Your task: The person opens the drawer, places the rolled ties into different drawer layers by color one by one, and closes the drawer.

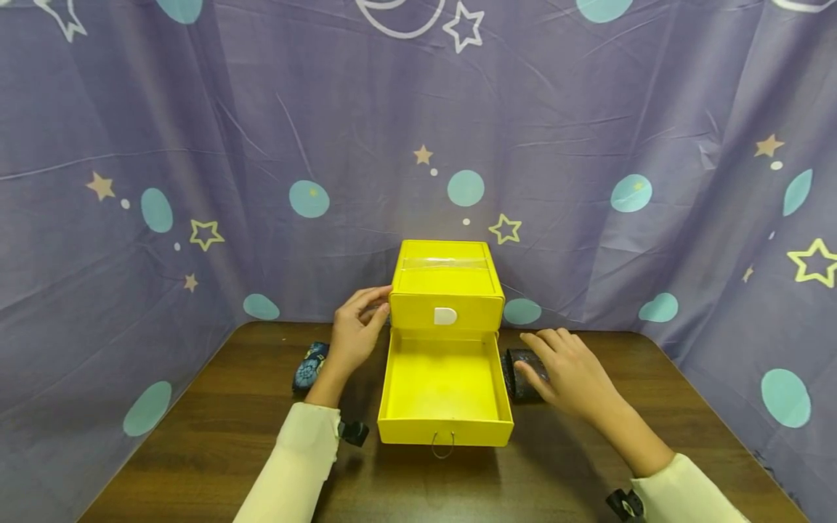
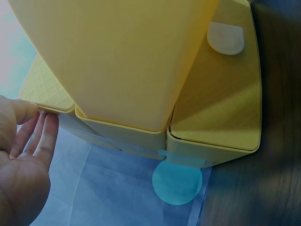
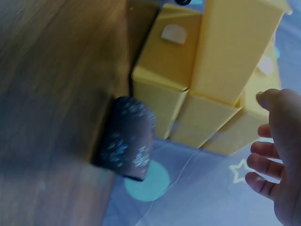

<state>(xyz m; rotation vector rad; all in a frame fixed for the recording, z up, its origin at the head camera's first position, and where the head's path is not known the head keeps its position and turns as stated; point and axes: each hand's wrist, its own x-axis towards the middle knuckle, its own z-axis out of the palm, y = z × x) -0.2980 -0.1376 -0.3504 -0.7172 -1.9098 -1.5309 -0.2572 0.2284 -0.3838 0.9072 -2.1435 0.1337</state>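
A yellow drawer unit (image 1: 447, 276) of stacked compartments stands in the middle of the table, its middle drawer (image 1: 445, 378) pulled far out with a bare bottom showing. My left hand (image 1: 358, 330) rests its fingertips against the left side of the top compartment (image 2: 46, 87), the fingers fairly straight and the thumb near the front corner. To the right of the unit, my right hand (image 1: 569, 367) hovers with fingers spread and relaxed, holding nothing. Partly hidden behind it in the head view lies a dark case with pale floral marks (image 3: 126, 139), on the table beside the unit.
A blue patterned pouch-like item (image 1: 310, 367) lies left of the unit, beside the left forearm. A thin loop handle (image 1: 442, 450) hangs from the drawer's front. A purple curtain (image 1: 556, 145) with stars closes off the back and sides of the brown table (image 1: 216, 436).
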